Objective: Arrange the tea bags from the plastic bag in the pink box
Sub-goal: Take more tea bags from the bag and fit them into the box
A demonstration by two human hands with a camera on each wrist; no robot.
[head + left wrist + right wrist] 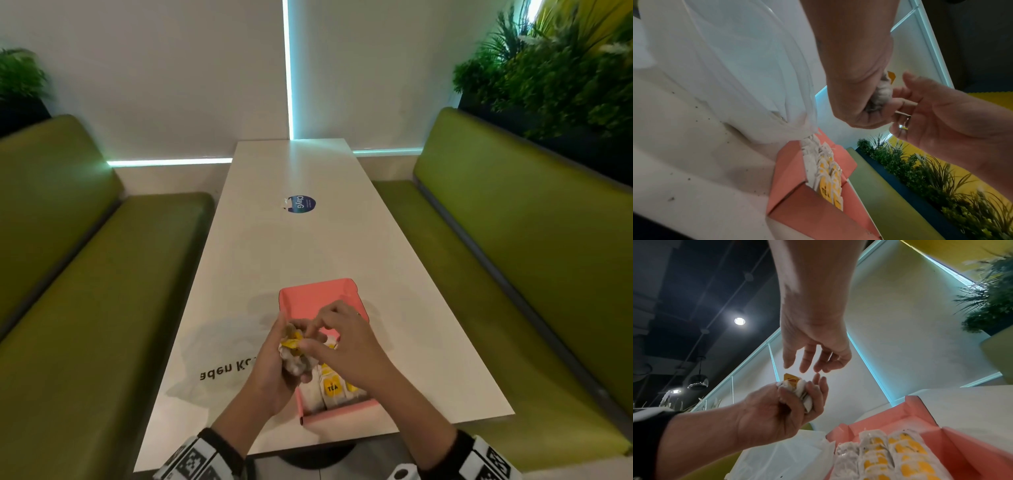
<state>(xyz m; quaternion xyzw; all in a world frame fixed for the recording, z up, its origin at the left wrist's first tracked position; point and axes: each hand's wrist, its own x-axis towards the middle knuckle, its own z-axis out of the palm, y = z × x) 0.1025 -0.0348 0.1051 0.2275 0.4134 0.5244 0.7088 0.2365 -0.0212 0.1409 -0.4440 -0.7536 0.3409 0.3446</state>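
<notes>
My left hand [274, 370] grips a small bundle of white tea bags with yellow tags [291, 342] just above the left side of the pink box [318, 294]. In the right wrist view the bundle [795, 386] sticks up out of the left hand [772, 408]. My right hand [813, 356] hovers over it with loose fingers, their tips close to the top tag and holding nothing. Rows of tea bags [890, 456] stand in the near half of the box [920, 415]; its far half is bare. The white plastic bag [219, 359] lies flat to the left of the box.
The long white table [301, 246] carries a round blue sticker [301, 204] beyond the box. Green benches [85, 291] run along both sides. Plants [565, 75] stand behind the right bench.
</notes>
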